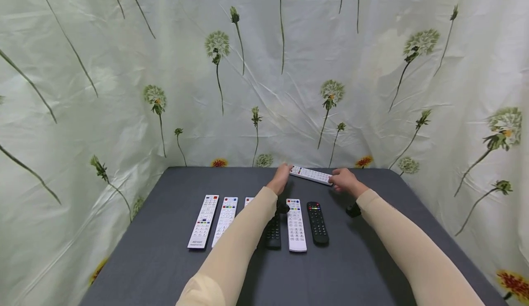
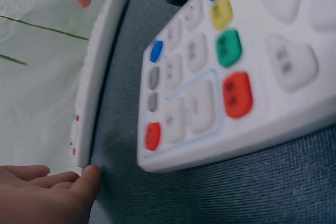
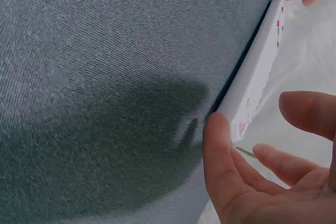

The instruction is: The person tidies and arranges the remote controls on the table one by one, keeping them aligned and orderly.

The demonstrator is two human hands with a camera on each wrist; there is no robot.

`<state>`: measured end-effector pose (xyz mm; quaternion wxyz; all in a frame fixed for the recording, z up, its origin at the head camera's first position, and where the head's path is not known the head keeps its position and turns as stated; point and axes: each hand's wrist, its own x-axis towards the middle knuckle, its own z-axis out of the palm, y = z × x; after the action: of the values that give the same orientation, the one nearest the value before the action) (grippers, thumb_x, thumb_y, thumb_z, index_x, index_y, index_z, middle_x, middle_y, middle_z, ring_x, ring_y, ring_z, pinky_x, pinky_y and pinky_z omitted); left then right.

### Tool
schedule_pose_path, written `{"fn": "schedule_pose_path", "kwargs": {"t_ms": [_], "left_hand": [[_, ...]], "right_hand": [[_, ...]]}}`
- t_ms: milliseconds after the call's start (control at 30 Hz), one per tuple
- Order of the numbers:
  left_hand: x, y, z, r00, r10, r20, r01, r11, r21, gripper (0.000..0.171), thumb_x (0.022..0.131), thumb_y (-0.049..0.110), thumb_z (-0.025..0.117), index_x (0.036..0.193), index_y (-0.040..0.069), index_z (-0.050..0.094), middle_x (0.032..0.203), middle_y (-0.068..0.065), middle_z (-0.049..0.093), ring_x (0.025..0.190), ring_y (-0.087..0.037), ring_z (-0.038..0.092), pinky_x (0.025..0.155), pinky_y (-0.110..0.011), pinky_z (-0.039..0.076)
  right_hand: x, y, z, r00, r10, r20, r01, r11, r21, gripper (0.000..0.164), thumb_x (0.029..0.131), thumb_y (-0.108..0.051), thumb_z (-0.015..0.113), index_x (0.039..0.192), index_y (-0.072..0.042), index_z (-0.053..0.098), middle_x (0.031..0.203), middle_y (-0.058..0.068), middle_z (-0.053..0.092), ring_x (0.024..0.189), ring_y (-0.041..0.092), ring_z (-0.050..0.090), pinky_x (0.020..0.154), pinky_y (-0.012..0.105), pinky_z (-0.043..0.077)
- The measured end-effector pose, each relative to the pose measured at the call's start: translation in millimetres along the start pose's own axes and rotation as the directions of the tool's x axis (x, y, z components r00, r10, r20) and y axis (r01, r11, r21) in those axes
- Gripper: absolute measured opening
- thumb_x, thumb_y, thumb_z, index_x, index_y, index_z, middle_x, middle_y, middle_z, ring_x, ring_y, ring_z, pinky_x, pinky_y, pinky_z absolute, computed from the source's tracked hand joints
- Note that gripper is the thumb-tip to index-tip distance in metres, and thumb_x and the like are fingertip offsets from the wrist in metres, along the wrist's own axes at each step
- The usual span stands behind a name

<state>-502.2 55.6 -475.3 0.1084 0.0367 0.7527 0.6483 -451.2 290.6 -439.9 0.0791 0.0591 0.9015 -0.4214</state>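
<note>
A white remote control (image 1: 311, 175) with small coloured buttons lies crosswise near the table's far edge, between my two hands. My left hand (image 1: 281, 177) is at its left end; in the left wrist view the fingertips (image 2: 91, 176) come right up to the remote's short edge. At the other end is my right hand (image 1: 346, 180). One of its fingers (image 3: 216, 135) meets the remote's corner in the right wrist view, while the thumb (image 3: 310, 109) stands well apart from it, with nothing gripped between them.
Nearer me, several remotes stand in a row: a white one (image 1: 203, 221) at far left, another white one (image 1: 225, 219), a black one (image 1: 273, 233) partly behind my left arm, a white one (image 1: 296, 225) and a black one (image 1: 317, 223). A flowered curtain (image 1: 264, 90) hangs behind the grey table (image 1: 144, 260).
</note>
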Motion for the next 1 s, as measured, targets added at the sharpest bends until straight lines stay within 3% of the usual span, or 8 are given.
{"fn": "schedule_pose_path", "kwargs": {"t_ms": [133, 367, 467, 633, 1000], "left_hand": [[3.3, -6.8, -1.1, 1.000, -0.005, 0.004, 0.005, 0.999, 0.032, 0.061, 0.108, 0.030, 0.035, 0.160, 0.002, 0.018, 0.166, -0.015, 0.016, 0.151, -0.032, 0.014, 0.120, -0.046, 0.018], [7.5, -6.2, -0.9, 1.000, 0.001, 0.022, -0.003, 0.998, 0.068, 0.064, 0.106, 0.030, 0.037, 0.159, 0.001, 0.019, 0.166, -0.016, 0.018, 0.151, -0.032, 0.015, 0.120, -0.046, 0.018], [7.2, -6.6, -0.6, 0.999, -0.022, 0.041, 0.018, 0.996, 0.085, 0.063, 0.106, 0.031, 0.037, 0.160, 0.003, 0.018, 0.166, -0.014, 0.017, 0.151, -0.031, 0.015, 0.120, -0.046, 0.020], [1.9, -5.8, -1.3, 0.999, -0.007, 0.041, 0.003, 0.996, 0.087, 0.061, 0.107, 0.030, 0.039, 0.159, 0.002, 0.023, 0.165, -0.015, 0.021, 0.150, -0.033, 0.019, 0.118, -0.048, 0.023], [-9.8, 1.4, -0.2, 0.999, 0.028, 0.041, -0.030, 0.998, 0.046, 0.062, 0.107, 0.030, 0.038, 0.160, 0.004, 0.020, 0.166, -0.014, 0.018, 0.150, -0.034, 0.018, 0.117, -0.050, 0.024]], "right_hand": [[3, 0, 7, 1.000, 0.014, 0.019, -0.015, 1.000, 0.028, 0.064, 0.095, -0.007, 0.057, 0.150, 0.013, 0.032, 0.135, 0.032, 0.049, 0.078, 0.023, 0.065, 0.070, 0.034, 0.059], [13, 1, 12, 1.000, 0.019, 0.009, -0.020, 0.996, 0.088, 0.064, 0.095, -0.006, 0.056, 0.151, 0.013, 0.030, 0.139, 0.033, 0.045, 0.085, 0.022, 0.062, 0.072, 0.031, 0.059], [15, 6, 13, 0.999, 0.037, 0.000, -0.037, 0.994, 0.102, 0.063, 0.094, -0.004, 0.056, 0.149, 0.014, 0.031, 0.140, 0.034, 0.043, 0.081, 0.020, 0.062, 0.069, 0.029, 0.058], [16, 11, 13, 0.998, 0.062, -0.014, -0.060, 0.988, 0.146, 0.062, 0.093, -0.001, 0.057, 0.148, 0.016, 0.032, 0.141, 0.035, 0.041, 0.078, 0.017, 0.063, 0.068, 0.027, 0.058], [6, 13, 14, 0.990, 0.138, -0.020, -0.129, 0.962, 0.240, 0.053, 0.092, 0.002, 0.062, 0.139, 0.018, 0.043, 0.121, 0.031, 0.053, 0.068, 0.013, 0.063, 0.064, 0.024, 0.057]]}}
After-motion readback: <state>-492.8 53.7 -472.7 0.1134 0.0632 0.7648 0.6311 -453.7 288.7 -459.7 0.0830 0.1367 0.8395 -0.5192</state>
